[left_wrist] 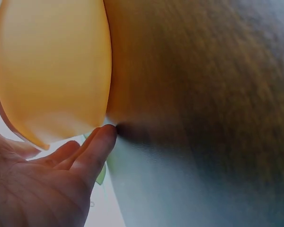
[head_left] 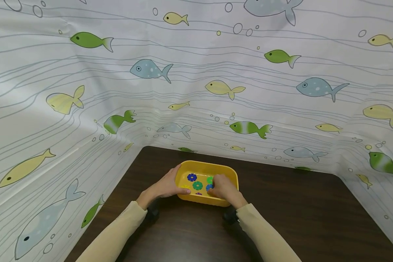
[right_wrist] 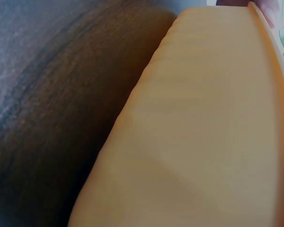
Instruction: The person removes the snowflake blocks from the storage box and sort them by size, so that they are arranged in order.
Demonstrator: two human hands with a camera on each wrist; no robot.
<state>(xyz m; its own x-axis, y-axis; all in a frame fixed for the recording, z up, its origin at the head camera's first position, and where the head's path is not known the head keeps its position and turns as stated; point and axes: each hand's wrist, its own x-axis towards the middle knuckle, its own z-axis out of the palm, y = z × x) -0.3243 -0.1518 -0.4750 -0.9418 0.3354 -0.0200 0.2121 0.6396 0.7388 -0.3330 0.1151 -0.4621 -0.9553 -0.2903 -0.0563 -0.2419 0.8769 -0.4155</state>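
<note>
A yellow plastic tray [head_left: 213,168] stands on the dark table, with several flat, notched flower-shaped discs inside, among them a dark blue disc [head_left: 191,177] and a green disc [head_left: 197,185]. At its left end my left hand [head_left: 167,185] grips the tray, thumb over the rim and fingers along the outer wall. The left wrist view shows this hand [left_wrist: 52,179] against the tray's wall [left_wrist: 52,71]. My right hand [head_left: 223,187] reaches down into the tray's right side, next to a blue disc [head_left: 209,187] and a light green disc [head_left: 210,179]. Its fingertips are mostly hidden.
Dark wood table [head_left: 298,211] stretches right of the tray and in front of it. A white sheet with printed fish [head_left: 221,87] rises behind the table and along its sides. In the right wrist view the tray's outer wall [right_wrist: 194,118] fills much of the picture.
</note>
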